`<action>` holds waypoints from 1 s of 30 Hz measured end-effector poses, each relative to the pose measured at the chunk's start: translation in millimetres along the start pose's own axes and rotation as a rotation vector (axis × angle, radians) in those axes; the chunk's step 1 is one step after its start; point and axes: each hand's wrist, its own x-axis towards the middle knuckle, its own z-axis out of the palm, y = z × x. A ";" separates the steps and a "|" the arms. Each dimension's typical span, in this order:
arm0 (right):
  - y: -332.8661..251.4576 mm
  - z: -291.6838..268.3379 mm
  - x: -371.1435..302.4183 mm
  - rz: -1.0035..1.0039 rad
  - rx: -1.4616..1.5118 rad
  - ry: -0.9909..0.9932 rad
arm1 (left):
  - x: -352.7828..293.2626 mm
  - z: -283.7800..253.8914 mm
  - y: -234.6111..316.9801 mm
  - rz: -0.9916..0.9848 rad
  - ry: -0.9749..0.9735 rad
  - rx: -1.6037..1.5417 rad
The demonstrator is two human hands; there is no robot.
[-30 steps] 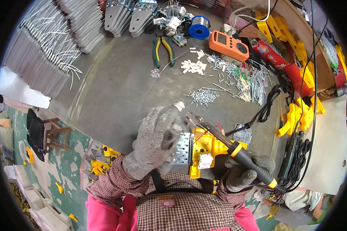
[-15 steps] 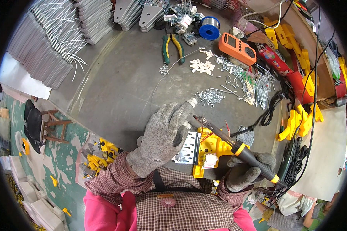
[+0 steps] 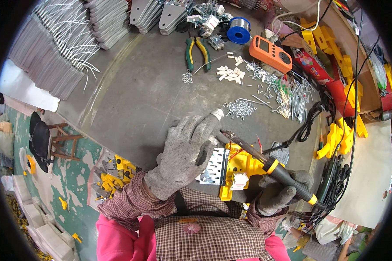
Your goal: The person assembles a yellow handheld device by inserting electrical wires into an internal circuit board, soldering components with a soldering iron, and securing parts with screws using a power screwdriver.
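My left hand (image 3: 185, 152), in a grey knit glove with white wrapping on one fingertip, is closed beside a slotted metal plate (image 3: 214, 167). A thin solder wire (image 3: 199, 69) runs across the table toward this hand, whose gripping fingertips are partly hidden. In my gloved right hand (image 3: 283, 193) is a soldering iron (image 3: 287, 180) with a black and yellow handle. Its dark tip points up and left, close to my left fingers. Beneath the iron lies a yellow plastic housing (image 3: 240, 161), joined to the plate, with a white block (image 3: 239, 181) and thin red wires.
Small metal rivets (image 3: 239, 109), white pieces (image 3: 231, 74) and loose screws (image 3: 295, 98) lie beyond my hands. Farther back are pliers (image 3: 197, 54), a blue solder spool (image 3: 238, 31) and an orange meter (image 3: 271, 53). Black cables (image 3: 307, 126) run along the right.
The view has shifted slightly, so the table items appear a little to the right. Both hands keep nearly the same pose, and the solder wire near my left hand looks fainter.
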 end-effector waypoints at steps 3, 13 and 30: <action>-12.1 3.1 3.2 0.139 0.119 -0.060 | -2.2 -9.3 -2.0 0.064 0.033 -0.025; 31.1 -54.2 15.9 0.149 -0.144 0.199 | -28.8 -29.6 18.0 0.150 0.018 0.028; 26.2 -57.1 35.5 0.670 0.578 -0.108 | -15.6 -4.0 34.9 0.301 -0.334 -0.049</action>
